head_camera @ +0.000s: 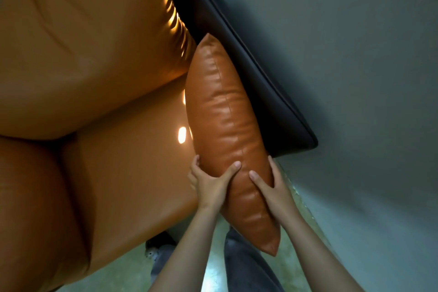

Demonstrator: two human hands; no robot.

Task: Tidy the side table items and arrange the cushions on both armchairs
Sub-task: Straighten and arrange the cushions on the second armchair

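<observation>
Head view. A tan leather cushion (227, 125) is showing its narrow edge to the camera: a long, plump, spindle-like shape tapering to a pointed corner at each end, with a seam running along its length and fine cross-wrinkles catching a soft sheen. It is standing along the right side of the armchair (94, 66), between the smooth orange seat padding and a dark, matte side panel (248, 54) with a piped edge; its upper corner is lying against that panel, while its lower corner is hanging past the seat front, above the pale green glossy floor (213, 275). Whether it is resting on the seat cannot be told.

The left hand (211, 185) is gripping the cushion's lower half, thumb pressing into the near face and fingers curling around the left side. The right hand (272, 187) is gripping it opposite, thumb on the face and fingers wrapping the right side. The leather is dimpling slightly under both thumbs.

Small bright patches of light are falling on the seat. Grey-blue trouser legs (244, 268) are showing below.
</observation>
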